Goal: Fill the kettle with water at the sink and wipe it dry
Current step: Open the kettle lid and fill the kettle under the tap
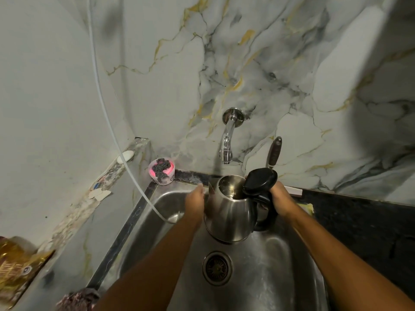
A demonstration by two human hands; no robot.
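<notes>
A steel kettle (229, 212) with a black handle hangs above the steel sink (269, 265), just below the chrome wall tap (226, 144). Its black lid (260, 179) is flipped open and the mouth faces the tap. My right hand (280, 198) is closed around the black handle on the kettle's right side. My left hand (195, 198) rests flat against the kettle's left side near the spout. No water is seen running from the tap.
A pink tub with a dark scouring pad (162, 170) sits at the sink's back left corner. A white hose (125, 158) curves down into the basin. A dark-handled utensil (274, 153) leans on the marble wall. Black counter (359, 225) lies right; the drain (216, 268) is below.
</notes>
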